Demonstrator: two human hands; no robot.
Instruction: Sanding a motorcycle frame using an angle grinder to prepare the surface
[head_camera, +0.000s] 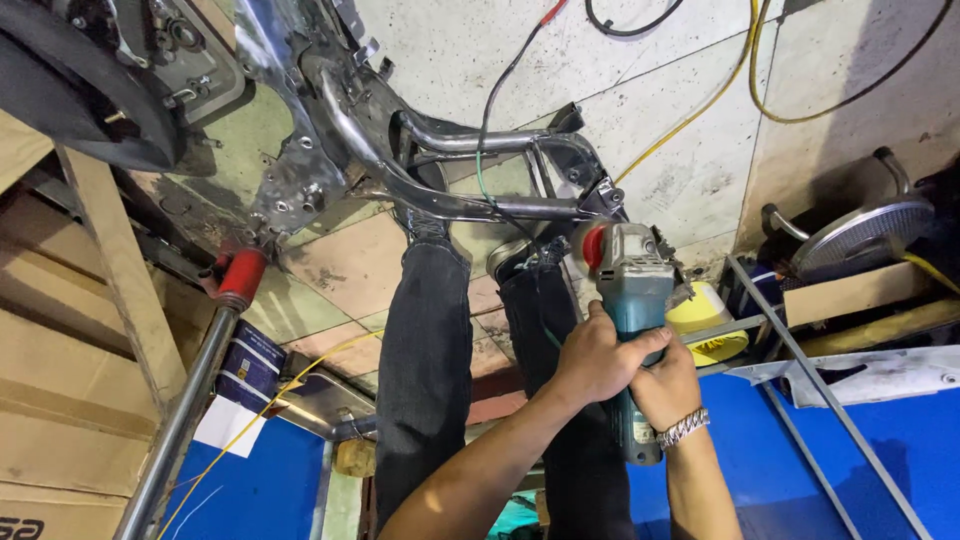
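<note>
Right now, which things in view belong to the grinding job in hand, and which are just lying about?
In use:
- teal angle grinder, gripped by left hand and right hand
- bare grey metal tube frame, at the grinder's head

Lying about:
- yellow plastic container
- round chrome fan grille
- yellow cable
- red-handled metal pipe
- brown cardboard boxes
</note>
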